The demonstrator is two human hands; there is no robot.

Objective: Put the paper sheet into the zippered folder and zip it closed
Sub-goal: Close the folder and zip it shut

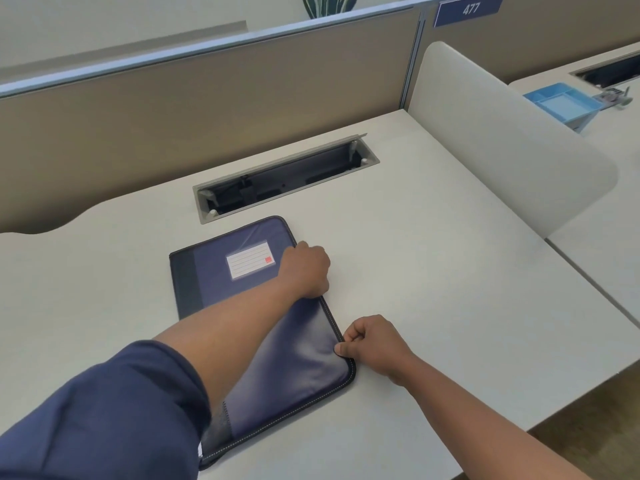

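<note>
The navy zippered folder point(263, 306) lies flat on the white worktop point(433, 271), just in front of the open cable tray point(284, 178). The left hand point(304, 270) presses clenched on its right edge; the right hand point(372, 344) pinches the edge near the corner, probably on the zip pull.

Pale desk point(433, 237) w/ open cable tray slot point(287, 178) near back. Tan cubicle partition point(207, 109) behind, metal top rail. White rounded side divider point(502, 143) on right. Next desk: blue organizer tray point(562, 102). Blue sign "477" point(469, 9) up top. Plant leaves point(327, 5) beyond partition. Even, soft light.
</note>
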